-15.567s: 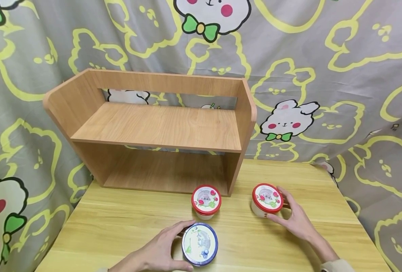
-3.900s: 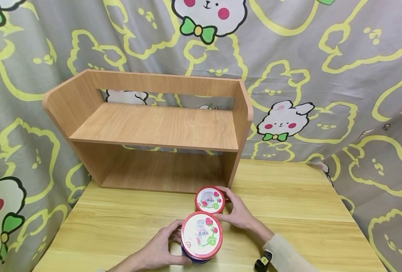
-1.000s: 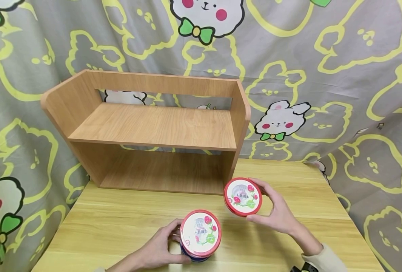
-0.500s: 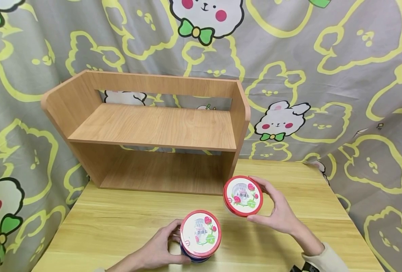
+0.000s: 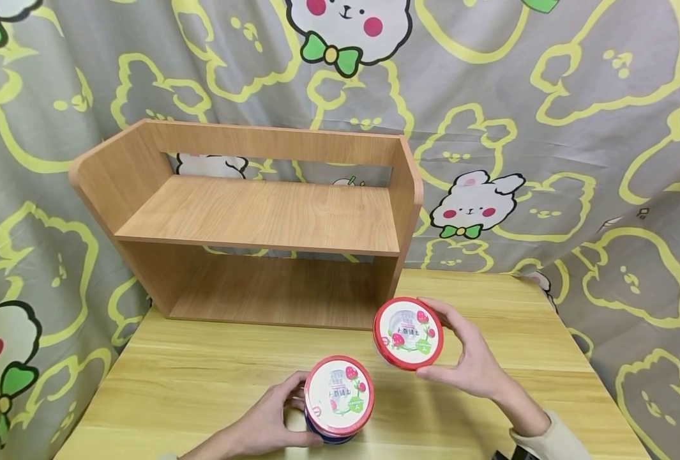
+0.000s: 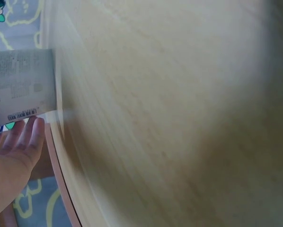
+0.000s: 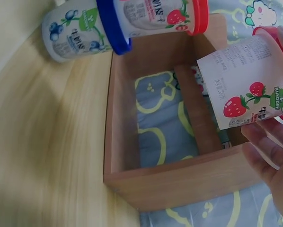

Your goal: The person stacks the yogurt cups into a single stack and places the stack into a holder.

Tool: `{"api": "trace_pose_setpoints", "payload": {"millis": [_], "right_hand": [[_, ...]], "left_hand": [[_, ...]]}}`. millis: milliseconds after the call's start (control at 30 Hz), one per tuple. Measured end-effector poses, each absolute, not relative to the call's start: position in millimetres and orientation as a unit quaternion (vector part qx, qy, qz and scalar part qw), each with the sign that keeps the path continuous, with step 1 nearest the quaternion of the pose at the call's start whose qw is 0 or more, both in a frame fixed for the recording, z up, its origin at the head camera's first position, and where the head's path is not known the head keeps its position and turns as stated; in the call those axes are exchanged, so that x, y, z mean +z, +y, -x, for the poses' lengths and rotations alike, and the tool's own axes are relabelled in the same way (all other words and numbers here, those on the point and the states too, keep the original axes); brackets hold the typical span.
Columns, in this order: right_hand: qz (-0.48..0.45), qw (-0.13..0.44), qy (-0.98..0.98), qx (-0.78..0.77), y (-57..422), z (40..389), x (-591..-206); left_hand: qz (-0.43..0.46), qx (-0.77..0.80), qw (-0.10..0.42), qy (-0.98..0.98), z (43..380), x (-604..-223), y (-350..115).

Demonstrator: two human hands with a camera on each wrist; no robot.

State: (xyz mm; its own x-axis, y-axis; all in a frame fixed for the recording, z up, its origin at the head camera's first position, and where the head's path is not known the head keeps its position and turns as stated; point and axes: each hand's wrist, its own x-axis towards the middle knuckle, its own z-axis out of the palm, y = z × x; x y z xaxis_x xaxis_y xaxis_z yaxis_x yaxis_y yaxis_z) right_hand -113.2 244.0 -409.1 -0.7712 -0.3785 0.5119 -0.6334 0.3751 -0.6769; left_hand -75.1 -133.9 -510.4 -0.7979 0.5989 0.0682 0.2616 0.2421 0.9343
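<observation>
Two tubs stand stacked near the table's front in the head view. The upper one is a red-lidded tub (image 5: 340,396) with strawberry pictures; the lower is a blue-lidded tub (image 5: 334,439), whose blueberry side (image 7: 73,35) shows in the right wrist view. My left hand (image 5: 271,418) grips the lower tub from the left, thumb in front and fingers behind. Off the table, to the right of the stack, my right hand (image 5: 468,358) holds a second red-lidded strawberry tub (image 5: 408,333) by its right side, lid tilted toward me. Its printed wall (image 7: 245,80) faces the right wrist camera.
Behind the tubs stands a two-level wooden shelf (image 5: 259,214) with bare boards. Its right side panel (image 5: 400,255) ends close behind the held tub. Bare wooden tabletop (image 5: 518,319) extends to the right. A patterned curtain (image 5: 489,76) hangs behind everything.
One red-lidded tub now sits on the blue-lidded one. My right hand has lifted the other from the table beside the stack, and in the last half second shifted it slightly left.
</observation>
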Motion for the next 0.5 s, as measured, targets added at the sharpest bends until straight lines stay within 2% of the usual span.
{"api": "trace_pose_setpoints", "payload": {"millis": [267,500], "right_hand": [[-0.33,0.124,-0.795,0.493,240.4,108.6,-401.2],[-0.371,0.141,-0.759,0.516,234.3,106.9,-395.9]], "left_hand": [[-0.275,0.548,0.155,0.774,74.6,-509.7,-133.7],[-0.276,0.547,0.154,0.775,74.9,-510.0,-133.8]]}}
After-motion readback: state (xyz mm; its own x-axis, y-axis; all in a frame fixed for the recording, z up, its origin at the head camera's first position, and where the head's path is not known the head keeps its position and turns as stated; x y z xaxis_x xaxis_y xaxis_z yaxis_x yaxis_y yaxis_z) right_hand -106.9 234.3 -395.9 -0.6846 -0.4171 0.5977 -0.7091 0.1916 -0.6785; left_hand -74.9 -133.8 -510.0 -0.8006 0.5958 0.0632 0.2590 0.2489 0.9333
